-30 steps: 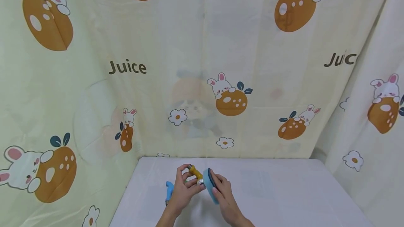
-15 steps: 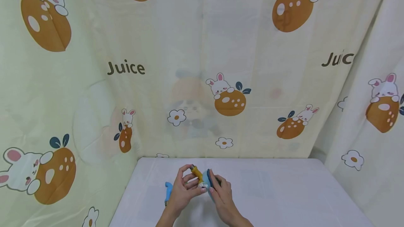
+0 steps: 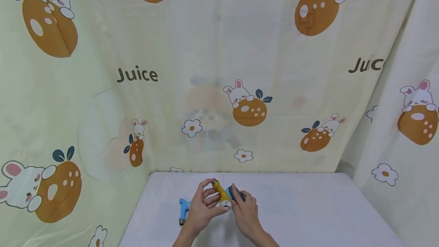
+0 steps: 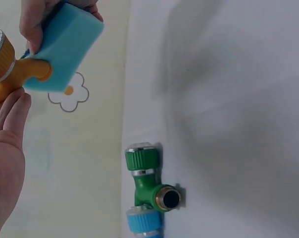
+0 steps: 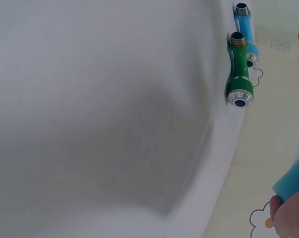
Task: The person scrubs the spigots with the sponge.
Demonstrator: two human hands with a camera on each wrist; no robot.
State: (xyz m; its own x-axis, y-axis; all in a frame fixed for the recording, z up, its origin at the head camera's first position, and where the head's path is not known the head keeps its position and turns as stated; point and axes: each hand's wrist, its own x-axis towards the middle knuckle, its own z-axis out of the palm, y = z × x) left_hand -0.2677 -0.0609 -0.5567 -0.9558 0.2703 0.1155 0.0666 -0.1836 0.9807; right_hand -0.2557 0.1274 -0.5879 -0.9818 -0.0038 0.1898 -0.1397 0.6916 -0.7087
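Observation:
My left hand [image 3: 201, 206] holds a yellow valve [image 3: 223, 193] tilted between thumb and fingertips, its silver cap end toward me and a metal end at the top. My right hand [image 3: 247, 216] grips a light-blue sponge [image 4: 73, 42] with a dark backing. In the left wrist view the sponge lies against the yellow valve's side branch [image 4: 38, 69]; whether its face presses there I cannot tell. The head view shows the sponge mostly hidden behind the valve and right fingers. A green valve [image 5: 238, 64] and a blue valve [image 3: 183, 210] lie on the table, left of the hands.
The white table [image 3: 302, 209] extends to the right and toward the back. Behind it hangs a cream curtain [image 3: 205, 48] printed with rabbits and oranges. In the head view my left hand hides the green valve.
Both hands have shifted slightly right. The yellow valve has moved right with them, and the sponge has slid from its near side to mostly behind it. More of the blue valve shows.

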